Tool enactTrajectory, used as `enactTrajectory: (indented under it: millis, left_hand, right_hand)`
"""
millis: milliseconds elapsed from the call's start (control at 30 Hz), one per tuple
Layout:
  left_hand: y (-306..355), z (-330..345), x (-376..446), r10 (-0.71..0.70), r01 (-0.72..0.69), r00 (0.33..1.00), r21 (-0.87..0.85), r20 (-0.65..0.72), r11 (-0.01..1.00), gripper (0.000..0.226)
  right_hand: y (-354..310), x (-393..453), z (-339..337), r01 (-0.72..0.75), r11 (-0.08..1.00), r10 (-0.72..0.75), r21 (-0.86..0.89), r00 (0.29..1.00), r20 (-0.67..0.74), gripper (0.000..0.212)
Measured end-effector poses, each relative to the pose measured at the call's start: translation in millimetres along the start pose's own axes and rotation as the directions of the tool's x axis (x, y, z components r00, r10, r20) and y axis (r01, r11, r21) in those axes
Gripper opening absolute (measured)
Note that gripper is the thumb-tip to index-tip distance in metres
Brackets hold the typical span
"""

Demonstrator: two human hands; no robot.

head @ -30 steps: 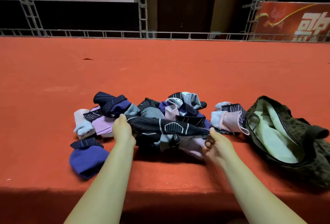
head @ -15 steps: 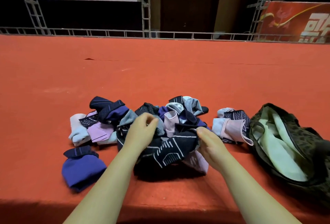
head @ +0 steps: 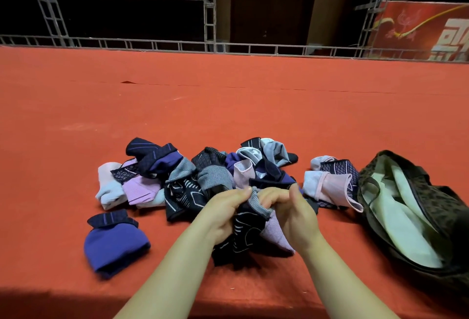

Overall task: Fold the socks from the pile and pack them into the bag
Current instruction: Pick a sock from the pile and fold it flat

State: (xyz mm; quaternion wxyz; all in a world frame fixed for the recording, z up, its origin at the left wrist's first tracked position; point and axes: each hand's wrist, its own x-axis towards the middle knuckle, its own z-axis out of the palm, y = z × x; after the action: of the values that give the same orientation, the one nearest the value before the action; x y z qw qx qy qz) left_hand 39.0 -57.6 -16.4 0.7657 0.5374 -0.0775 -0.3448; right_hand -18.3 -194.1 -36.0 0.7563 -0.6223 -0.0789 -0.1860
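A pile of socks [head: 203, 174] in black, grey, purple and pink lies on the red cloth-covered table [head: 228, 105]. Just in front of the pile, my left hand [head: 223, 213] and my right hand [head: 291, 212] are close together, both gripping a black sock with white lines and a grey cuff [head: 245, 229], bunched between them. A pink sock [head: 276, 236] lies under my right hand. A folded purple sock [head: 114, 242] sits apart at the front left. The dark patterned bag [head: 431, 204] lies open at the right, showing its pale lining.
A pink and black sock bundle [head: 332, 184] lies between the pile and the bag. The table's front edge runs along the bottom of the view. A metal railing [head: 228, 45] and scaffolding stand beyond the far edge.
My hands, first spread apart stretching the black sock, have come together in front of the pile and bunched the sock between them.
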Motion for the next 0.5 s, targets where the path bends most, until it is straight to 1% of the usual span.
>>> enactTrajectory:
  millis: [33,67,100,133,200,267,300,367,433,500]
  left_hand:
    - [1,-2,-3,0.028,-0.028,0.999,0.021,0.023,0.999,0.015]
    - [2,-5,-6,0.046,-0.05,0.997,0.08,0.054,0.996,0.011]
    - [4,-5,-10,0.052,-0.067,0.993,0.147,0.104,0.987,0.011]
    - [6,-5,-15,0.056,-0.087,0.987,0.208,0.15,0.974,0.014]
    - [10,-4,-22,0.072,-0.129,0.975,0.269,0.21,0.954,0.019]
    - [15,-2,-28,0.109,-0.174,0.965,0.269,0.24,0.947,0.015]
    - [18,-1,-31,0.126,-0.191,0.962,0.27,0.243,0.944,0.014]
    - [20,-1,-34,0.134,-0.205,0.965,0.327,0.225,0.923,0.018]
    - [22,-2,-38,0.148,-0.206,0.973,0.379,0.177,0.902,0.024]
    - [26,-8,-39,0.19,-0.217,0.976,0.401,0.106,0.89,0.023]
  right_hand:
    - [0,2,-2,0.008,1.0,-0.007,0.014,0.999,-0.05,0.066]
    - [-1,4,-4,0.02,0.999,-0.016,0.038,0.995,-0.098,0.065]
    - [-4,5,-4,0.011,0.998,-0.004,0.055,0.991,-0.137,0.066]
    - [-6,6,-4,-0.008,0.999,0.015,0.046,0.989,-0.146,0.068]
    - [-15,4,3,-0.085,0.996,0.086,0.029,0.994,-0.063,0.073]
    - [-21,0,12,-0.208,0.969,0.202,0.129,0.978,0.057,0.08]
    - [-20,-1,16,-0.254,0.952,0.244,0.171,0.967,0.077,0.084]
    - [-16,-3,25,-0.286,0.932,0.275,0.224,0.958,0.081,0.081]
    - [-8,-4,25,-0.298,0.929,0.303,0.217,0.953,0.011,0.084]
    - [-4,-1,18,-0.305,0.941,0.321,0.149,0.942,-0.098,0.094]
